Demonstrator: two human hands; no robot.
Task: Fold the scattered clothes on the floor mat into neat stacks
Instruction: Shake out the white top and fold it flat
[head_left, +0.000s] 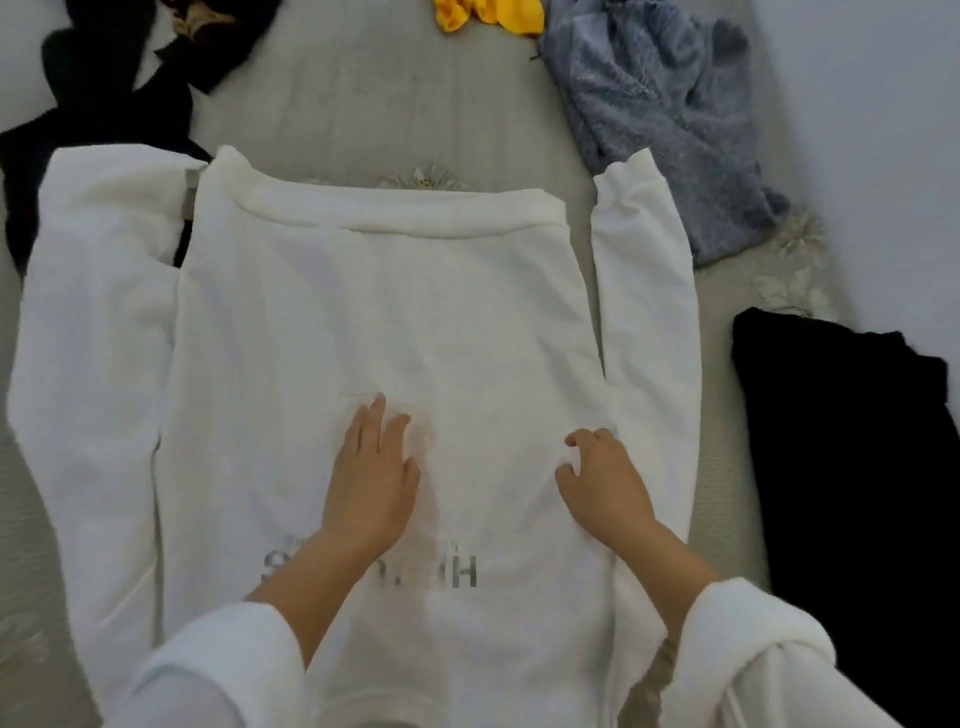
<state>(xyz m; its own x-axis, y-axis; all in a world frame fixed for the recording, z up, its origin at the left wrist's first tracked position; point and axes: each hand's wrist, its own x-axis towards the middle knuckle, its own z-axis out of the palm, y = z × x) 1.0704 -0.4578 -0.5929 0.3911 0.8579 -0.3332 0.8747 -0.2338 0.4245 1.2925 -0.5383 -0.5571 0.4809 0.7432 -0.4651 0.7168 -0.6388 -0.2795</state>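
A white sweatshirt (395, 312) lies spread flat on the pale mat (363, 93), its hem pointing away from me and grey lettering showing near me. Both sleeves lie alongside the body. My left hand (371, 478) rests flat on the middle of the fabric with its fingers straight. My right hand (605, 483) rests on the fabric near the right sleeve seam with its fingers loosely curled; I cannot tell whether it pinches the cloth.
A crumpled grey-blue garment (660, 119) lies at the back right, a yellow one (488, 15) at the top edge. Black clothes (114, 88) lie at the back left. A folded black garment (852, 467) lies on the right beside the wall.
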